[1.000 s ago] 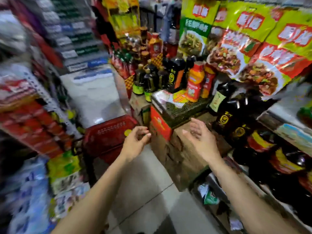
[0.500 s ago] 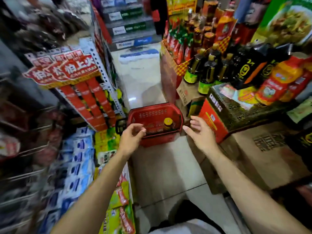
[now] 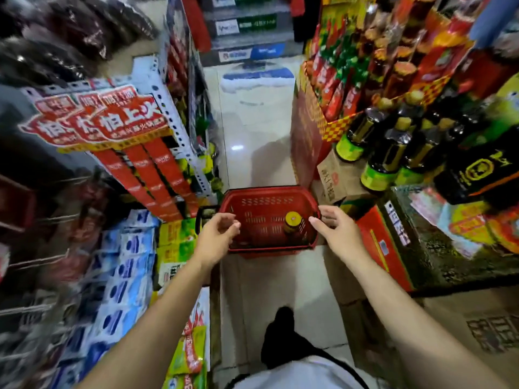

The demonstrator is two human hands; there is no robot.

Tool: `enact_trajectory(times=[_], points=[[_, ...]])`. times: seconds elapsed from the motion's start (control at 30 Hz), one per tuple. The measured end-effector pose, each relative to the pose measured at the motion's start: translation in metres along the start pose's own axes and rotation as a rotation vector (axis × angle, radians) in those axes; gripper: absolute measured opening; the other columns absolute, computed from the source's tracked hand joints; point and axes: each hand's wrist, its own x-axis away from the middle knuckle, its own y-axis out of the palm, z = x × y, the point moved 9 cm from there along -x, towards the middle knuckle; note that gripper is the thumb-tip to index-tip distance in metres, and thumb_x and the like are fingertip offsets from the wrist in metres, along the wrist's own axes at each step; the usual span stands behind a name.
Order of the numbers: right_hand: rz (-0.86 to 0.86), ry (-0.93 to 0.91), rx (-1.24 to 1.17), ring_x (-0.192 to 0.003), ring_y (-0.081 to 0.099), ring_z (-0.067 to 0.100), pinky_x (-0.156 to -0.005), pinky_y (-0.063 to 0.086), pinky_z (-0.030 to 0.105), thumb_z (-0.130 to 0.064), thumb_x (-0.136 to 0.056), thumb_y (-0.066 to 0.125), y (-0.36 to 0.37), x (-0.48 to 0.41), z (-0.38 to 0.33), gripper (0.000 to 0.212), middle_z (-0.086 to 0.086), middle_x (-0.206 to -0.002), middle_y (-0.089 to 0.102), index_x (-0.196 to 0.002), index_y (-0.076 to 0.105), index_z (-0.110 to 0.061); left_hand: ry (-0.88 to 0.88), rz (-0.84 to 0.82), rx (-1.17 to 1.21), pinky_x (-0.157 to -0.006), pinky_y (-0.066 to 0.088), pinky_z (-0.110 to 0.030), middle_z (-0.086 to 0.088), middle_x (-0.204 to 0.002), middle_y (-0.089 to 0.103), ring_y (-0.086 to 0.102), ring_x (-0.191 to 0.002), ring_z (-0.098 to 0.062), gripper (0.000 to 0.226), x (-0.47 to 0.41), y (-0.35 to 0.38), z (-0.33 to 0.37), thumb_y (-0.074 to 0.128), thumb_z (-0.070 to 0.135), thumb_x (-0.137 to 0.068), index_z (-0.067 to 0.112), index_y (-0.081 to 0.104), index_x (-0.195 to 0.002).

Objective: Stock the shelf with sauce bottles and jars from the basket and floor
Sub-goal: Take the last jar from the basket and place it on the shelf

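We held our left hand (image 3: 216,240) at the red basket's (image 3: 261,206) nine o'clock, fingers loosely curled and empty. Our right hand (image 3: 340,235) was at three o'clock, fingers apart, beside the yellow-lidded jar (image 3: 293,223).

We're hovering both hands over the red basket (image 3: 266,193) sitting on the tiled floor (image 3: 252,130): left hand (image 3: 216,240) loosely curled, right hand (image 3: 338,234) relaxed, both empty. A yellow-lidded jar (image 3: 293,221) is standing inside, near the right hand.
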Motion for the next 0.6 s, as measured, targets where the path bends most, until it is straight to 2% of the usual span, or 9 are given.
enact_trajectory(times=[0.07,0.23,0.37,0.5,0.6], points=[[-0.010,0.008,-0.008,-0.102,0.057,0.018,-0.086,0.041,0.024,-0.019,-0.083,0.068,0.000,-0.026,-0.001,0.039,0.008,-0.115,0.061,-0.118,0.057,-0.007,-0.019,-0.006,-0.013,-0.071,0.046,-0.027,0.001,-0.087,0.062,0.063,-0.090,-0.024,0.010,-0.019,0.006,-0.001,0.058,0.012,-0.089,0.018,0.055,-0.096],[-0.046,0.060,-0.001,-0.103,0.053,0.014,-0.092,0.040,0.026,-0.022,-0.083,0.068,0.005,-0.082,-0.001,0.046,0.011,-0.122,0.058,-0.125,0.051,-0.011,-0.100,0.002,0.004,-0.070,0.045,-0.027,-0.002,-0.089,0.062,0.063,-0.089,-0.025,0.015,-0.062,0.019,-0.004,0.058,0.012,-0.088,0.026,0.056,-0.088],[-0.083,0.133,0.030,-0.113,0.053,0.018,-0.096,0.039,0.029,-0.022,-0.082,0.069,0.014,-0.114,0.012,0.048,0.011,-0.125,0.057,-0.125,0.052,-0.011,-0.154,-0.026,0.017,-0.062,0.044,-0.022,-0.001,-0.084,0.060,0.062,-0.075,-0.018,0.009,-0.096,0.032,-0.009,0.056,0.010,-0.089,0.017,0.055,-0.096],[-0.086,0.216,0.035,-0.106,0.053,0.017,-0.093,0.041,0.029,-0.023,-0.080,0.071,0.025,-0.150,0.031,0.047,0.013,-0.123,0.058,-0.122,0.054,-0.010,-0.204,-0.073,-0.013,-0.057,0.046,-0.013,0.002,-0.086,0.059,0.062,-0.076,-0.014,0.012,-0.145,0.040,-0.018,0.056,0.012,-0.089,0.013,0.054,-0.101],[-0.077,0.308,0.041,-0.109,0.055,0.021,-0.089,0.042,0.028,-0.024,-0.081,0.070,0.036,-0.177,0.051,0.047,0.014,-0.123,0.058,-0.122,0.054,-0.009,-0.247,-0.112,-0.018,-0.055,0.046,-0.009,0.001,-0.088,0.058,0.061,-0.075,-0.014,0.014,-0.185,0.046,-0.029,0.056,0.009,-0.089,0.012,0.053,-0.102]])
